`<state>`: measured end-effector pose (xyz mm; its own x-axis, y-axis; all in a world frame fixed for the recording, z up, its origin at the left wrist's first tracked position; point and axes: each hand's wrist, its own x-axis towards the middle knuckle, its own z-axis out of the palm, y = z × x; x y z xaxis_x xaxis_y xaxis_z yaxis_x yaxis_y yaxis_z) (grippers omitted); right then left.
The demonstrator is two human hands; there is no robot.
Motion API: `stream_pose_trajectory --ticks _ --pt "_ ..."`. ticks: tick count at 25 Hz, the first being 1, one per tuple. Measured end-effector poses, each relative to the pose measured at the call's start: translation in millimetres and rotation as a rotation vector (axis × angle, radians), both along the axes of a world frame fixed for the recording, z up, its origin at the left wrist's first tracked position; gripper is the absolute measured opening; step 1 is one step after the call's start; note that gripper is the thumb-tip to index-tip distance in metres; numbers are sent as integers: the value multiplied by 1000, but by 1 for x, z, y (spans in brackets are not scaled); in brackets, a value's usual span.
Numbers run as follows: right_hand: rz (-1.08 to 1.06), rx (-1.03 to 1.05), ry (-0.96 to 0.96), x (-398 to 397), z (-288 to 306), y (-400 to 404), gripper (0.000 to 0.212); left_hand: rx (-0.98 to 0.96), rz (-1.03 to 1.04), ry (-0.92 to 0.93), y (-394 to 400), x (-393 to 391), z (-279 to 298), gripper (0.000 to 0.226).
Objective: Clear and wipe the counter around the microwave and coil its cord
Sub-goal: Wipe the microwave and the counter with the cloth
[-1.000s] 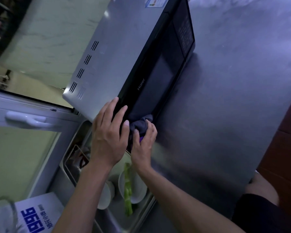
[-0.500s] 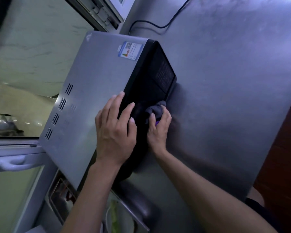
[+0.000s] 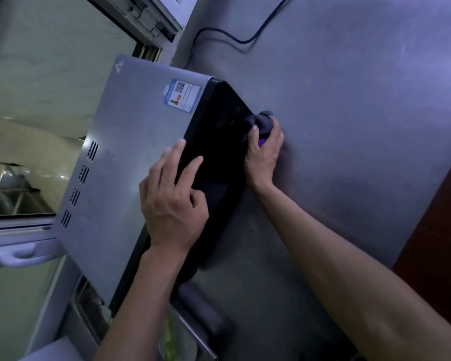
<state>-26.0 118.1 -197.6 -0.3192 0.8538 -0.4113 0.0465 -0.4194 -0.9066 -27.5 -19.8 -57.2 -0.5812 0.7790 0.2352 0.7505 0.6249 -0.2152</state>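
Observation:
A silver microwave (image 3: 130,157) with a black front stands on the steel counter (image 3: 349,126). My left hand (image 3: 172,201) rests on its top front edge, two fingers stretched onto the black door. My right hand (image 3: 264,149) grips a bunched grey and purple cloth (image 3: 261,121) and presses it against the lower far corner of the black front, where it meets the counter. The black cord (image 3: 219,35) lies loose on the counter behind the microwave and runs off the top edge of the view.
A window frame (image 3: 151,19) and a white handle (image 3: 16,254) lie to the left. A metal tray (image 3: 193,342) holding something green sits near the bottom, under the microwave's near end. A reddish brown floor (image 3: 438,243) borders the counter on the right.
My right hand has slid the cloth along the bottom of the black front toward its far corner. My left hand has stayed on the top edge while the view shifted, showing more of the cord.

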Motion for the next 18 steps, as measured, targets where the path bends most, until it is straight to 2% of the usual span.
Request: stream_pose_trajectory --ticks 7,13,18 --pt "224 -64 -43 54 0 -139 51 -26 -26 -153 -21 7 5 60" --pt "380 -154 -37 92 0 -258 54 -46 54 -135 -121 46 8 56" --pt "554 -18 19 134 -5 -313 51 7 107 -158 -206 85 4 50"
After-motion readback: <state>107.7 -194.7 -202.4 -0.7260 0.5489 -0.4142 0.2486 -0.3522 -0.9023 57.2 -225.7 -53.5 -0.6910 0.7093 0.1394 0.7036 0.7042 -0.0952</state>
